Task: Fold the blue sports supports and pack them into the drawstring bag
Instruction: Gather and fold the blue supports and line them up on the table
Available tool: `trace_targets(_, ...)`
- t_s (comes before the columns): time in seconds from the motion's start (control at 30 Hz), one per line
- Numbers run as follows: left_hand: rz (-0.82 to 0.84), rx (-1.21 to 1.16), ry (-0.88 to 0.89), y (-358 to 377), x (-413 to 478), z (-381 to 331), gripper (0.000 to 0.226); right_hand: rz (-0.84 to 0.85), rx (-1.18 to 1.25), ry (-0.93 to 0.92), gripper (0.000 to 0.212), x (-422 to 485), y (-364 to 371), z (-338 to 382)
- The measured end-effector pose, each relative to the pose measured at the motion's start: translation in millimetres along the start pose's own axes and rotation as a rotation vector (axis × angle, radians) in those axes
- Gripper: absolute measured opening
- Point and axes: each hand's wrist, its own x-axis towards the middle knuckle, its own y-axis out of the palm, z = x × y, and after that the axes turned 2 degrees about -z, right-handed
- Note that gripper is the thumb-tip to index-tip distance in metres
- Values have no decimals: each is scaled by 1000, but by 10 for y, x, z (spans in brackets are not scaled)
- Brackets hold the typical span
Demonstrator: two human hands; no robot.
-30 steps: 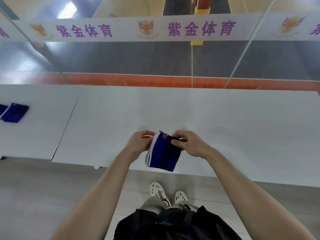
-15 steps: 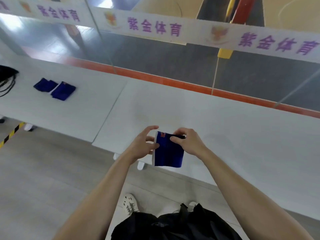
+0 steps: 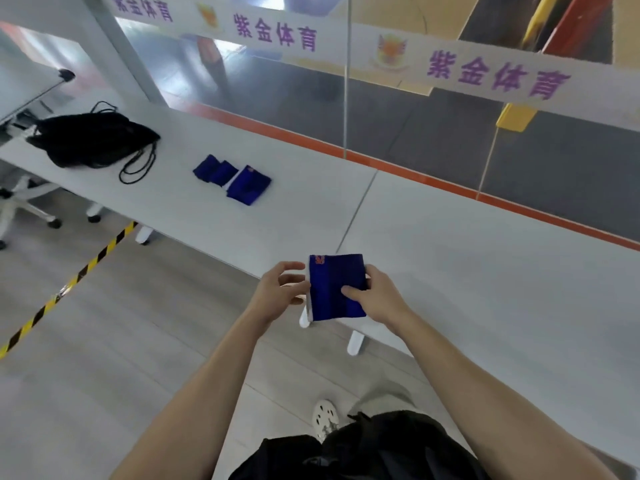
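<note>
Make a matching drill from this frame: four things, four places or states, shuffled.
Things:
1. drawstring bag
2. folded support
3. pile of supports
4. striped tape

Places or states:
A. on the floor, yellow and black
B. held in the right hand, left hand open beside it
C. black, at the far left of the table
D. on the table, between the bag and the hands

Pairs: 1-C, 2-B, 3-D, 4-A

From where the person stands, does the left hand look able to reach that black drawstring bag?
Probably not without stepping left. The left hand is by the folded support, while the drawstring bag lies far along the table, beyond the folded pile. Nothing blocks it.
</note>
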Motion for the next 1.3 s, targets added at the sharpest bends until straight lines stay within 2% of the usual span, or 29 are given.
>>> trace_targets(0.2,-80,109,-21,-574,483,47,19,-72,8,61,48,664,458,224)
trace_targets(0.37,-52,338,-22,-1068,1082,-47,14,-86,110,63,51,1522,845,640)
trace_targets(0.53,-66,555,-12,-1596,1625,-261,13,-175,194,96,51,2454,1040,1041)
trace_targets(0.57,-61,603,-4,-1674,1736,-291,13,-181,121,113,52,2604,1082,1022)
trace_targets(0.63,-53,715,27,-1777,1924,-323,14,-189,-234,110,62,2743,1153,949)
trace_targets(0.7,-27,833,66,-1842,2097,-330,17,-268,-609,27,74,2755,1229,844)
trace_targets(0.73,-5,900,95,-1864,2167,-326,19,-307,-686,-57,77,2729,1277,795)
trace_targets(0.83,32,1140,253,-1976,2467,-319,32,-264,-813,-233,81,2756,1438,706)
trace_targets(0.93,47,1375,467,-2131,2837,-292,48,-129,-885,-137,74,2801,1602,534)
trace_targets(1.03,121,1483,599,-2265,3216,-322,63,-158,-910,-77,72,2819,1727,391)
trace_targets(1.2,408,1592,682,-2415,3657,-315,79,-179,-942,-11,75,2957,2046,600)
trace_targets(1.3,507,1626,671,-2456,3804,-274,88,-160,-978,36,80,3087,2221,737)
